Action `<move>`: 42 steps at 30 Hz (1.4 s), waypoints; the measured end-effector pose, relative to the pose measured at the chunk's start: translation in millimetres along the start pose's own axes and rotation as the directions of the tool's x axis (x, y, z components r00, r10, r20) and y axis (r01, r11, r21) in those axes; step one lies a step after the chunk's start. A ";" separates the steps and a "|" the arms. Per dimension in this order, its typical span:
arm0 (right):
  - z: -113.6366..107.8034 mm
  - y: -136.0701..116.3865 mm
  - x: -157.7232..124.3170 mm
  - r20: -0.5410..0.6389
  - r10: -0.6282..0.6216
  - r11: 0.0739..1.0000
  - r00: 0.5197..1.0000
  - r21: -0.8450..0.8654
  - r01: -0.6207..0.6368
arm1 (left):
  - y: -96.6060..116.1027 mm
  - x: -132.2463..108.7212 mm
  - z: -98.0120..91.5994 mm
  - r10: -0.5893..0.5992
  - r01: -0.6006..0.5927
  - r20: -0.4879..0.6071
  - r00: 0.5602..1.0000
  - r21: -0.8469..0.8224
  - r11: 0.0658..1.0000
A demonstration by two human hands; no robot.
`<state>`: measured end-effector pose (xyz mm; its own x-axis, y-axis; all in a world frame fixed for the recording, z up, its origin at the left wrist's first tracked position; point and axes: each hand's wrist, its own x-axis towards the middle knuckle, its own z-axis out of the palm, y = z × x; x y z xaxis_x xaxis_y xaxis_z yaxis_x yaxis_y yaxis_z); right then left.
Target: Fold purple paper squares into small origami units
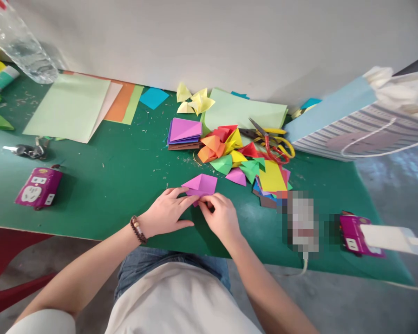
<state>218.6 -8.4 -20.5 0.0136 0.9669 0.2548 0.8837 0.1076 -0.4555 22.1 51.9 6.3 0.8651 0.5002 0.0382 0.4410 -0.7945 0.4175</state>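
A pink paper square (pixel 201 184), partly folded with a raised crease, lies on the green table (pixel 118 171) in front of me. My left hand (pixel 167 212), with a bead bracelet on the wrist, presses its fingers on the paper's near left edge. Pinching the paper's near edge from the right is my right hand (pixel 221 215). Both hands are closed on the same sheet.
Folded coloured paper pieces (pixel 230 150) and a purple paper stack (pixel 184 133) lie beyond. Scissors (pixel 270 141) rest at right, beside a striped paper bag (pixel 355 125). Large sheets (pixel 73 104), a plastic bottle (pixel 21 46), keys (pixel 28 150) and purple boxes (pixel 38 187) stand at left.
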 end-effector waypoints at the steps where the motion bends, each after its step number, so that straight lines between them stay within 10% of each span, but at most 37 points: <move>1: -0.6 2.3 2.0 -0.012 0.017 1.000 1.000 -0.012 -0.017 | 0.7 0.0 0.9 0.007 -0.007 0.003 1.000 0.010 1.000; 12: -26.0 61.7 17.9 -0.008 -0.096 0.994 0.995 0.046 0.097 | -22.7 3.5 -11.5 0.206 -0.209 0.072 0.976 0.025 0.978; 18: -28.0 61.4 22.3 0.040 -0.336 0.942 0.941 0.014 0.336 | -38.9 6.0 -23.7 0.240 -0.241 0.047 0.970 0.029 0.970; 24: -29.0 44.7 3.1 0.047 -0.478 0.875 0.877 -0.062 0.480 | -11.9 -4.3 -14.1 0.143 -0.137 -0.015 0.990 0.182 0.974; 42: -32.9 35.9 12.7 0.073 -0.288 0.939 0.955 0.216 0.267 | 15.3 -12.2 8.5 0.079 -0.072 -0.021 0.997 0.246 0.967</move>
<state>265.9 0.1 -5.6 -0.2760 0.9091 0.3121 0.7322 0.4092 -0.5444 20.3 30.7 4.5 0.8922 0.4426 0.0899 0.4228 -0.8886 0.1777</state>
